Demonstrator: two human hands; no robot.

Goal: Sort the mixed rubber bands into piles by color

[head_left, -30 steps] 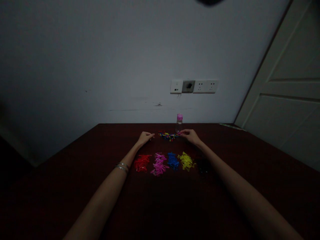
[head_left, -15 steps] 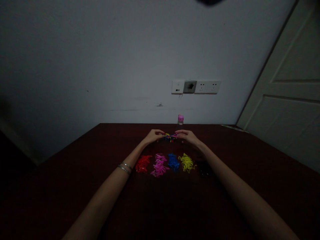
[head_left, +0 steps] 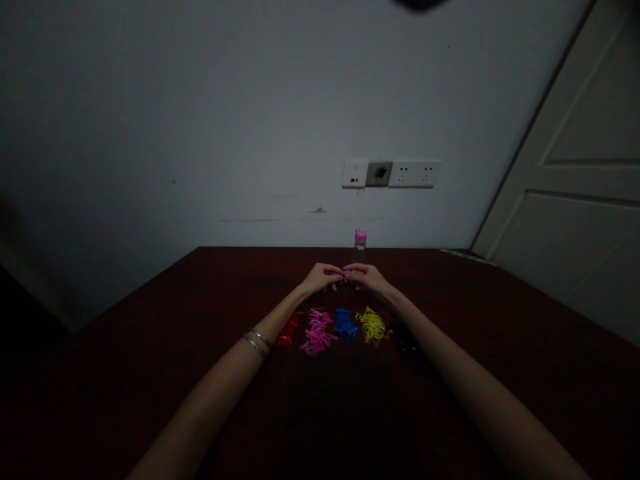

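From where I stand, the dark red-brown wooden bench point(head_left: 320, 413) runs up to a pale wall point(head_left: 200, 120) with a row of switch and socket plates point(head_left: 390, 174), a white panelled door point(head_left: 575, 173) to the right. Across the bench lie loose heaps of small thin bands: red point(head_left: 287, 333), pink point(head_left: 319, 331), blue point(head_left: 345, 325), yellow point(head_left: 373, 326) and a dim black one point(head_left: 407, 341). The left forearm, with silvery bracelets point(head_left: 257, 341) at the wrist, partly covers the red heap; the right forearm runs beside the black. Just beyond the right hand point(head_left: 371, 277) stands a clear bottle with a pink cap point(head_left: 361, 237), its base hidden. A second ago the hands were apart, a multicoloured bundle of bands point(head_left: 347, 273) spread between them; now the left hand point(head_left: 321, 277) has come in, and both pinch the bundle, fingertips meeting beyond the heaps, mostly hiding it. Any writing on the plates or the bottle is too small and dark to read.
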